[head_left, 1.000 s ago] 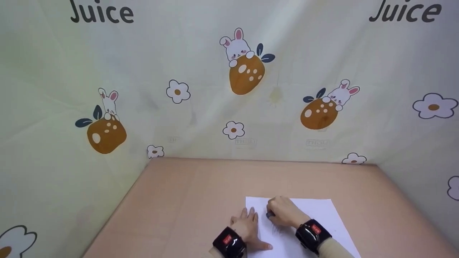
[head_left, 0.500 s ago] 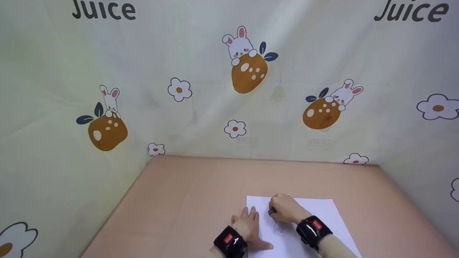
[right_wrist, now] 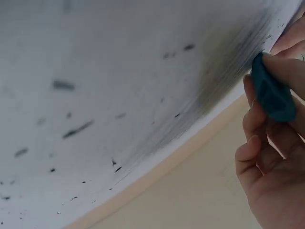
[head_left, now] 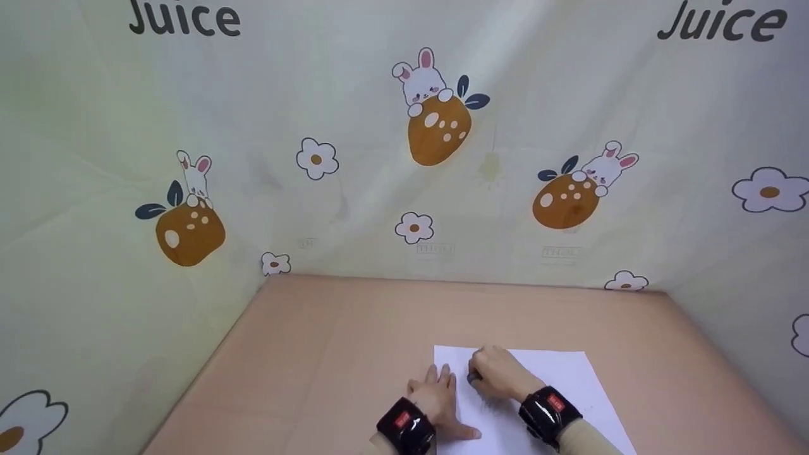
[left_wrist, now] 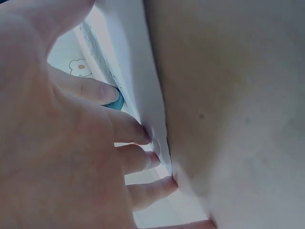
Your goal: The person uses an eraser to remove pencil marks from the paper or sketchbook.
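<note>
hands: 2 | paper sheet [head_left: 556, 379]: 1 | teal eraser [right_wrist: 271, 93]: 1

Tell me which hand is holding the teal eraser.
The right hand pinches the teal eraser against the white paper. The left hand only lies flat on the paper's left edge, holding nothing.

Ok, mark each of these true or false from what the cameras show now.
1. The right hand pinches a small teal eraser. True.
2. The left hand is lifted clear of the white paper sheet. False: its straight fingers press on the sheet's left edge.
3. The sheet carries grey smudges and dark crumbs. True.
4. The sheet lies on a green table. False: the tabletop is peach-coloured.
</note>
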